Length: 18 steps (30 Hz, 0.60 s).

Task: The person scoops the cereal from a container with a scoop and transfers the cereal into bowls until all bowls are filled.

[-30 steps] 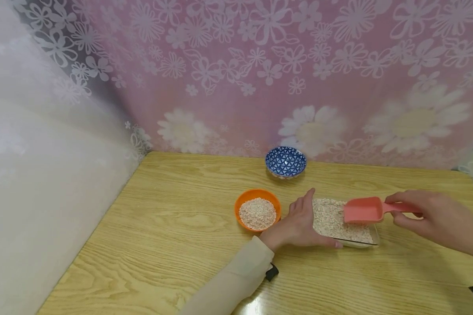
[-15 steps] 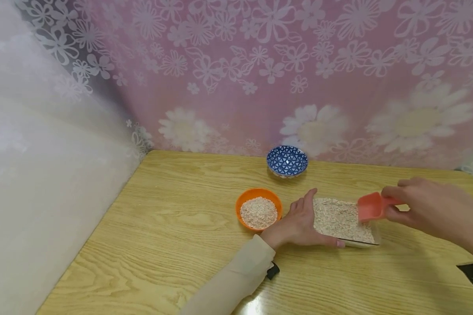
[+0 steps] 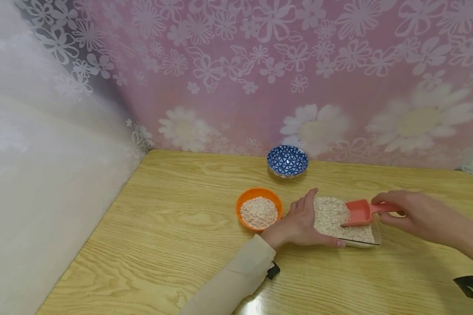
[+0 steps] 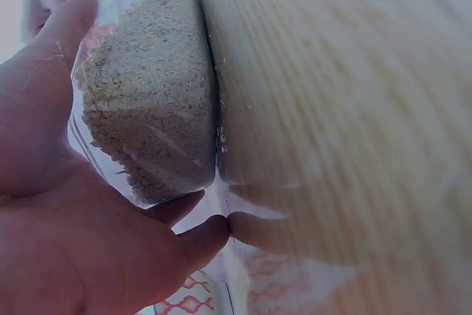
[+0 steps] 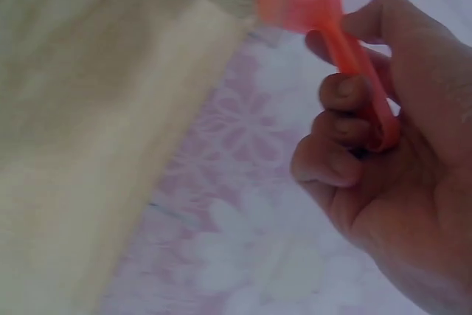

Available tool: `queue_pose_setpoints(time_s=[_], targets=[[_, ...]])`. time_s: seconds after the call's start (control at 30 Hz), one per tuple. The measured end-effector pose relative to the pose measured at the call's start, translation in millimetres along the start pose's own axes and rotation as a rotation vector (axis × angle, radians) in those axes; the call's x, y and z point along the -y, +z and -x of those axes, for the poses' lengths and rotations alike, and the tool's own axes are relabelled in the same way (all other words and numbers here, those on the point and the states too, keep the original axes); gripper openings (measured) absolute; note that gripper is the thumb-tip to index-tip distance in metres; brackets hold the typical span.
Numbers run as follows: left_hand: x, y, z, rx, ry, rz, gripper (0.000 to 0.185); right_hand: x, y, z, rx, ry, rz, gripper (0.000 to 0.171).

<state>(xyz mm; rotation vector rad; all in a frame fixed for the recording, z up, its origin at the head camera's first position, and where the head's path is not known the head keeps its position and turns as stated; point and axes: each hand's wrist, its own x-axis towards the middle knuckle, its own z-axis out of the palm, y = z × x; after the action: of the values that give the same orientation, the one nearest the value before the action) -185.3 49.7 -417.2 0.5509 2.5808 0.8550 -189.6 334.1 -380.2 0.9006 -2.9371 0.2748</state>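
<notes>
A clear rectangular container (image 3: 378, 238) filled with rolled oats (image 3: 327, 214) stands on the right part of the table. My left hand (image 3: 299, 225) grips its left end, thumb along the near side and fingers at the far side. In the left wrist view, the oats (image 4: 158, 94) show through the container's clear wall beside the hand. My right hand (image 3: 421, 214) holds a pink-red scoop (image 3: 358, 213) by the handle, its front edge dug into the oats. The right wrist view shows the fingers curled round the scoop's handle (image 5: 350, 57).
An orange bowl (image 3: 276, 196) heaped with oats stands just left of my left hand. Farther back is a blue patterned bowl (image 3: 287, 161), near the pink floral curtain (image 3: 236, 87). The wooden table (image 3: 161, 227) ends at the curtain.
My right hand drew the scoop right over the oats, then pushed it back left and down into them. The left hand stays on the container.
</notes>
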Motion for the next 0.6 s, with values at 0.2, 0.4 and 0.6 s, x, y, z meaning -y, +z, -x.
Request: queue_pose_setpoints(time_s=[0.2, 0.4, 0.6], targets=[[0.1, 0.5, -0.5, -0.001, 0.002, -0.001, 0.13, -17.6, 32.4, 17.3, -0.189, -0.076, -0.234, 0.038], [0.7, 1.1, -1.3, -0.004, 0.0, -0.018, 0.13, -14.9, 49.0, 17.5, -0.287, -0.173, -0.363, 0.046], [0.8, 0.7, -0.3, 0.0, 0.003, -0.009, 0.13, -4.2, 50.4, 17.0, -0.299, -0.161, -0.353, 0.049]])
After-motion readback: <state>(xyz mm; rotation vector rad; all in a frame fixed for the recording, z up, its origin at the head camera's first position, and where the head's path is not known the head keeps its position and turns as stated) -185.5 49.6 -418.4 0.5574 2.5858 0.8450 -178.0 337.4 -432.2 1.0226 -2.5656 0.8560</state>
